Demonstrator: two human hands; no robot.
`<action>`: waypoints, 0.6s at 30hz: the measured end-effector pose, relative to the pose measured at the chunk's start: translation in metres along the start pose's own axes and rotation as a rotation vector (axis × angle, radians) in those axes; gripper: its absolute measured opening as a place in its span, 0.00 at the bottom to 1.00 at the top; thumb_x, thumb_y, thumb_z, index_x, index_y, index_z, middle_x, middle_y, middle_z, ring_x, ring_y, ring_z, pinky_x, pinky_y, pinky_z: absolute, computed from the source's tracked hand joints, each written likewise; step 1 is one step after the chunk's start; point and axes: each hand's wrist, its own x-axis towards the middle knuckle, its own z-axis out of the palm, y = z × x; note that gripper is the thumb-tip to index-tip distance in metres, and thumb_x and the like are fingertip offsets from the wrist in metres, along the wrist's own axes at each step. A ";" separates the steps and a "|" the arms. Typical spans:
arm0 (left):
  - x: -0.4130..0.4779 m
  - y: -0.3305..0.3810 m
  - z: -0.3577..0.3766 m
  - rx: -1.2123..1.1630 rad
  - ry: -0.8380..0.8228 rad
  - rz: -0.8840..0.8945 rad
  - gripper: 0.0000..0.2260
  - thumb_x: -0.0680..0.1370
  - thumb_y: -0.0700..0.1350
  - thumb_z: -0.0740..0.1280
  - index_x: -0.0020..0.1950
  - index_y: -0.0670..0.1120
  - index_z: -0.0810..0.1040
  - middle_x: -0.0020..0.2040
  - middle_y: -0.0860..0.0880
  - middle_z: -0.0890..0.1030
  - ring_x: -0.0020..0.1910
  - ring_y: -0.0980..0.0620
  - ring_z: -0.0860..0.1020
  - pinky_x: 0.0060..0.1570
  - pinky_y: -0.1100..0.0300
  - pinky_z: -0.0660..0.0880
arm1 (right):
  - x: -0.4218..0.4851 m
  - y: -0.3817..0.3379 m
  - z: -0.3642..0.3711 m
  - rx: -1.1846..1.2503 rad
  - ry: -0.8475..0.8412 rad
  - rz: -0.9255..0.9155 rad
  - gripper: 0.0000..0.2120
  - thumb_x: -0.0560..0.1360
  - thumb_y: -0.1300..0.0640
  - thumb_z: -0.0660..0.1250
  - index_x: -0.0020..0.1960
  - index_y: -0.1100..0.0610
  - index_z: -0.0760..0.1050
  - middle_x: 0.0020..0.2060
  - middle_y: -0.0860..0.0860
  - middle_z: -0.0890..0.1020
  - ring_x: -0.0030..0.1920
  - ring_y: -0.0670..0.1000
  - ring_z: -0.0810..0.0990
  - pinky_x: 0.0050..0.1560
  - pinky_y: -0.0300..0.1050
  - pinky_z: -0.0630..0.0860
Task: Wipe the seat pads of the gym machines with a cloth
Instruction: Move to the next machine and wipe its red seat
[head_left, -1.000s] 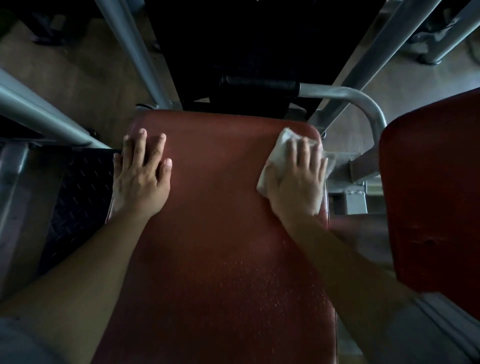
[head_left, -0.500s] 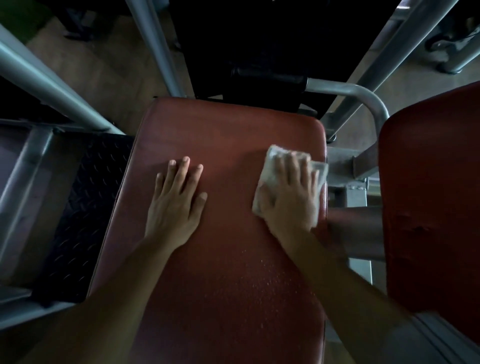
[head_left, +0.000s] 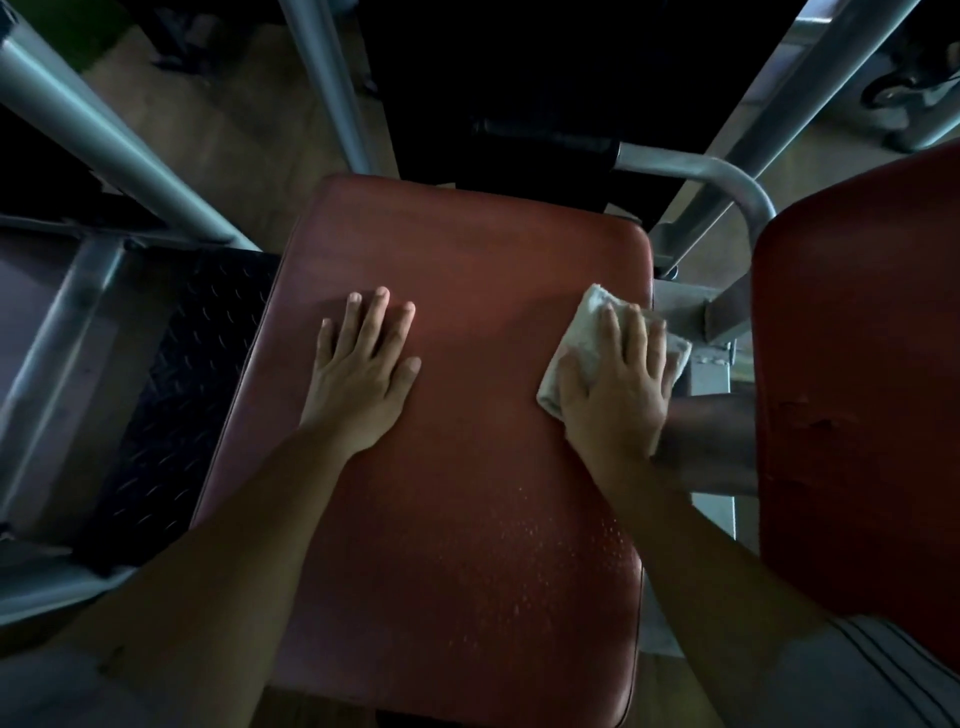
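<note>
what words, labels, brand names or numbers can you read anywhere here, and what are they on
None can be read.
The red seat pad, the second red pad to its right, the white cloth under the right hand, the grey frame tube and the black tread plate show no lettering. The scene is dim, so faint marks could be missed.

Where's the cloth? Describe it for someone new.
Start at the big red seat pad in the middle. At its right edge, the right hand presses on a crumpled white cloth. Unlike the second red pad and grey steel tubes nearby, it is pale and soft.
</note>
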 end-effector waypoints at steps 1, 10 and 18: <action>0.000 0.000 -0.001 -0.002 -0.003 -0.001 0.26 0.82 0.55 0.50 0.79 0.53 0.46 0.79 0.50 0.40 0.77 0.49 0.37 0.73 0.47 0.38 | -0.010 -0.001 -0.002 -0.023 -0.004 0.001 0.29 0.77 0.43 0.56 0.75 0.54 0.61 0.74 0.55 0.63 0.76 0.60 0.55 0.73 0.63 0.53; -0.008 -0.014 -0.008 -0.037 0.053 0.073 0.24 0.82 0.55 0.50 0.78 0.54 0.53 0.80 0.49 0.49 0.78 0.47 0.45 0.74 0.47 0.44 | -0.088 -0.059 0.000 -0.118 -0.166 -0.160 0.30 0.78 0.43 0.49 0.75 0.56 0.61 0.74 0.55 0.64 0.76 0.62 0.54 0.73 0.61 0.49; -0.034 -0.069 -0.009 -0.079 0.048 0.126 0.26 0.80 0.58 0.45 0.78 0.53 0.56 0.80 0.49 0.50 0.78 0.48 0.44 0.75 0.48 0.43 | -0.057 -0.139 0.026 0.068 -0.176 -0.241 0.25 0.80 0.48 0.52 0.75 0.56 0.61 0.74 0.54 0.63 0.76 0.60 0.53 0.75 0.60 0.51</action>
